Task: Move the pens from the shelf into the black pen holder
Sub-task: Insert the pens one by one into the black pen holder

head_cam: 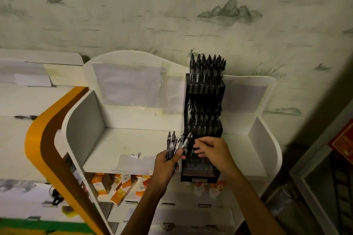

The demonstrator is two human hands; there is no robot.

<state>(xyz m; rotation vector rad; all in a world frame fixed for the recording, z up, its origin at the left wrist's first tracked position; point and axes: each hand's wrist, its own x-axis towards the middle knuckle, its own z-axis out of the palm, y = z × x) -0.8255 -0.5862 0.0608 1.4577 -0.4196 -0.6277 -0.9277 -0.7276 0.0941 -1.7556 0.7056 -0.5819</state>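
I see my left hand (168, 162) curled tight around a small bunch of pens (174, 144), tips pointing up, just left of the black pen holder (203, 112). My right hand (212, 150) hovers over the holder's near row, fingers loosely bent; I cannot tell if it pinches a pen. The holder stands on the white shelf (122, 143), its far rows full of pens.

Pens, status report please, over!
Left hand grips pens. Right hand over black pen holder, lowest tier. Upper tiers full. Nothing in the way.
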